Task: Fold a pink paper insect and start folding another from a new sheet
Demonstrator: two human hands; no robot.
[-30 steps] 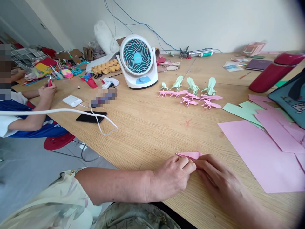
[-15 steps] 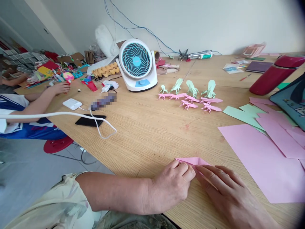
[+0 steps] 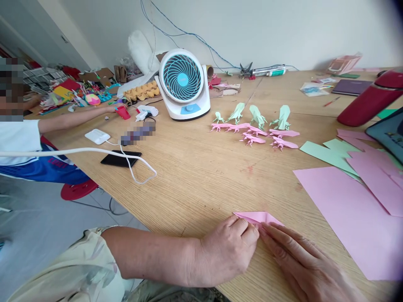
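Note:
A folded piece of pink paper lies at the table's front edge with both hands at it. My left hand is closed, its curled fingers pinching the paper's near left edge. Beside it, my right hand has long, nearly straight fingers, with thumb and fingertips together on the paper's right part. The hands hide the paper's near side. Farther back stand several folded paper insects, pink ones in front of green ones.
A large pink sheet lies right of my hands, with green strips and pink strips behind. A red bottle stands at right. A fan, a phone and a white cable are left; another person's arm reaches in there.
My right fingers have drawn closer together at the paper and slid slightly. At left, the other person's arm has stretched farther across the table toward the red cup. The view has shifted slightly.

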